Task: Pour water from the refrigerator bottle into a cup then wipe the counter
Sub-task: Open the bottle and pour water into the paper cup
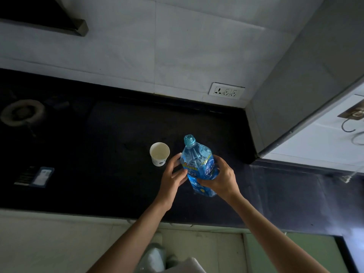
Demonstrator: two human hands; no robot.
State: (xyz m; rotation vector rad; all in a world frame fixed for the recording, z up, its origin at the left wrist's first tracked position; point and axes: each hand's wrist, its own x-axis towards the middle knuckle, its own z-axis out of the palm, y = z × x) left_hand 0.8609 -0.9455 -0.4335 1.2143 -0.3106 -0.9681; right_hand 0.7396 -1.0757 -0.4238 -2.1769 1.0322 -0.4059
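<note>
Head view. Dark surface (122, 134) runs along a pale tiled wall (157, 46); light is dim.

Bottle (198, 166): clear blue plastic, cap off, open neck pointing up and slightly away from the person. It tilts a little, neck leaning toward the wall. Blue label with a yellow band and white characters; the writing is too blurred to read. No brand can be made out.

Right hand (220, 179): wrapped around the lower half of the bottle from the right, fingers (204, 181) curled and pressed onto the label, thumb on the near upper side. Whether the base touches the surface I cannot tell; the hand covers that part.

Left hand (173, 175): just left of the bottle, fingers loosely spread, tips at or very near the bottle's side. Contact unclear. It holds nothing.

Cup (159, 153): white paper, upright on the surface, just left of the bottle's neck and beyond the left fingertips. A small dark mark on its side, not legible. Interior looks pale; fill level cannot be judged.

Socket (226, 91): white, on the wall behind and to the right. Burner (22, 112): far left on the surface. Flat packet (41, 177) with pale print lies at near left, text unreadable.
</note>
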